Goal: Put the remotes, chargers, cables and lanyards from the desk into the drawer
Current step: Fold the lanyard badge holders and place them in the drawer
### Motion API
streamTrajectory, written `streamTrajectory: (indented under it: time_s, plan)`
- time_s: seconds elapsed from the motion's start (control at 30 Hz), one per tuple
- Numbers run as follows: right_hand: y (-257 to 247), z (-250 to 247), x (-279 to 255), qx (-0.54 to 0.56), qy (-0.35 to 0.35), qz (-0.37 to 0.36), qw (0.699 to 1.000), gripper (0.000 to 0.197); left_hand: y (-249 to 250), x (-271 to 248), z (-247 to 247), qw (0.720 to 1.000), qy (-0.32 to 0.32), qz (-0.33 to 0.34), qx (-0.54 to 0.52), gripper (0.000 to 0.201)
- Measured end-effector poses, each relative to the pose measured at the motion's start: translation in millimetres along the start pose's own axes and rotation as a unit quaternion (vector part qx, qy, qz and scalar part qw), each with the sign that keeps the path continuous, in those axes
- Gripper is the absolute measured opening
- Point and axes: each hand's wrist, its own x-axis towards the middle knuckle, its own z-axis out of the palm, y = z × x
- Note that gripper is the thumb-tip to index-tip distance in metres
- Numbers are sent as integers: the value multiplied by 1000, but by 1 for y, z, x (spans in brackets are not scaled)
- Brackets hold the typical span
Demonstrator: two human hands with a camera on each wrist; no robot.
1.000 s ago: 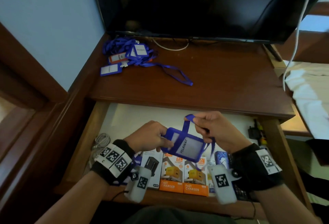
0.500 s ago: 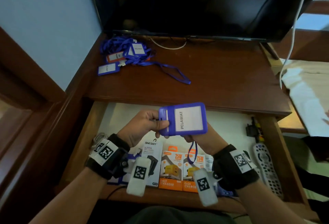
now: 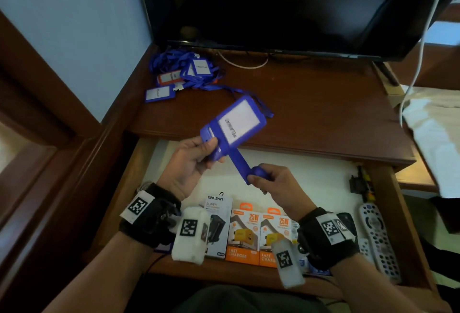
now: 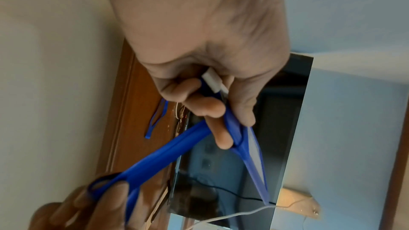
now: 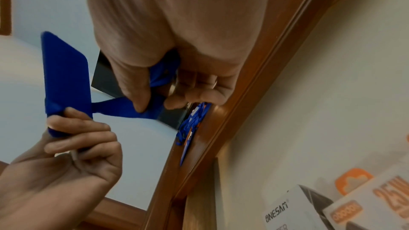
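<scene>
So the left hand (image 3: 191,161) has its fingers and thumb clamped on the lower end of a blue badge holder (image 3: 235,123), which is tilted up above the counter's front edge with its white card facing up. From that end the blue strap (image 3: 240,167) runs down to the right hand (image 3: 273,183), and that one's pinching it, thumb against fingers, with a bunch of the strap gathered in the fist. Both hands are up in the air over the open drawer (image 3: 383,203), nothing resting on anything.

Down in the drawer, along its front edge, there's a white charger box (image 3: 219,215) and two orange charger boxes (image 3: 245,235) standing side by side, touching. Remotes (image 3: 375,233) lie at the drawer's right front corner, and some black plug thing (image 3: 358,183) sits at the right rear, too small to make out properly.

Up on the counter (image 3: 311,113), the back left corner has a tangled pile of blue lanyards (image 3: 184,71) with their badge cards, one strap trailing out toward the middle. A TV (image 3: 273,6) stands along the back edge.
</scene>
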Motion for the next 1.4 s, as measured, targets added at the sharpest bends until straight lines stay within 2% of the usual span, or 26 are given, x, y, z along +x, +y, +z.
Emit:
streamTrajectory:
  time_s: [0.17, 0.27, 0.4, 0.53, 0.63, 0.73, 0.8, 0.87, 0.97, 1.07, 1.2, 1.23, 1.3, 1.4]
  plan:
    - [6, 4, 0, -22, 11, -24, 999, 20, 0, 6, 1, 995, 93, 35, -4, 13]
    - [-4, 5, -3, -41, 1, -32, 999, 21, -9, 10, -2, 980, 153, 60, 109, 18]
    - [-19, 2, -11, 105, -65, 13, 992, 17, -23, 13, -9, 933, 199, 106, 282, 22]
    - [-28, 1, -19, 140, -85, 51, 985, 11, -33, 13, -18, 877, 205, 108, 421, 36]
    - [-34, 0, -24, 156, -103, 58, 981, 8, -42, 10, -20, 843, 141, 86, 512, 43]
    - [-39, -4, -25, 190, -95, 48, 976, 10, -53, 0, -14, 830, 5, 32, 557, 31]
    - [-38, -8, -23, 213, -57, 53, 974, 14, -57, -4, -9, 799, -77, 1, 597, 29]
    - [-35, -12, -20, 241, -11, 65, 968, 18, -60, -4, -7, 773, -115, -18, 623, 27]
    - [-29, -14, -17, 269, 22, 76, 960, 20, -60, -3, -5, 758, -150, -40, 633, 28]
    - [-22, -18, -13, 269, 26, 89, 959, 23, -57, -5, -2, 727, -194, -41, 657, 26]
    - [-16, -30, -8, 214, -9, 113, 970, 20, -46, -7, 1, 665, -278, -56, 691, 24]
    - [-15, -32, -8, 200, -27, 116, 973, 22, -42, -7, 1, 662, -292, -59, 687, 23]
    - [-15, -35, -10, 185, -65, 113, 974, 26, -35, -6, 1, 684, -302, -58, 662, 21]
    - [-15, -32, -11, 205, -93, 105, 969, 27, -26, -1, -4, 758, -273, -39, 592, 8]
